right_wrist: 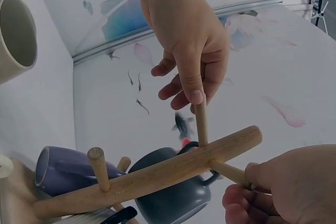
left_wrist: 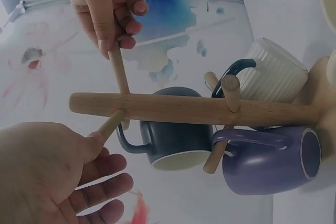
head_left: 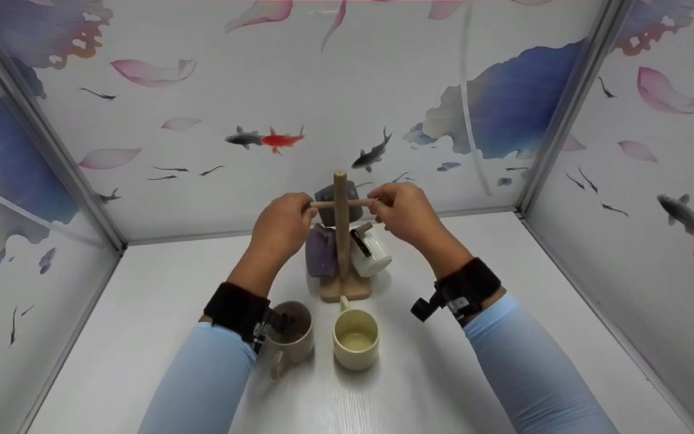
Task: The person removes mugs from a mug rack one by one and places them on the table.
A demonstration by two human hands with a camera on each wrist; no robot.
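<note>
A white bench (head_left: 160, 283) carries a wooden stand (head_left: 342, 253), which sits near the rear edge, about midway between the left and right edges. Its post stands upright, on a base broad enough, I judge, to steady hanging weight.

The left hand (head_left: 282, 223) and right hand (head_left: 407, 211) reach in from either side. Thumb and forefinger of each pinch an upper peg, left peg (head_left: 324, 205) and right peg (head_left: 359, 202), near its outer end; the other fingers are loosely bent. Holding both sides probably keeps the stand balanced.

Three mugs hang by their handles, which suits the pegs: a dark grey mug (left_wrist: 176, 140) high behind the post, a purple mug (left_wrist: 262, 166) and a ribbed white mug (left_wrist: 278, 74) lower. What they may contain is not visible.

Closer to the front edge than the stand, two mugs stand upright. The pale yellow mug (head_left: 356, 355) shows a bare inner bottom, its handle toward the stand; the brownish mug (head_left: 302, 349), handle toward the front-left corner, is partly covered by wrist gear, so its contents are unclear.
</note>
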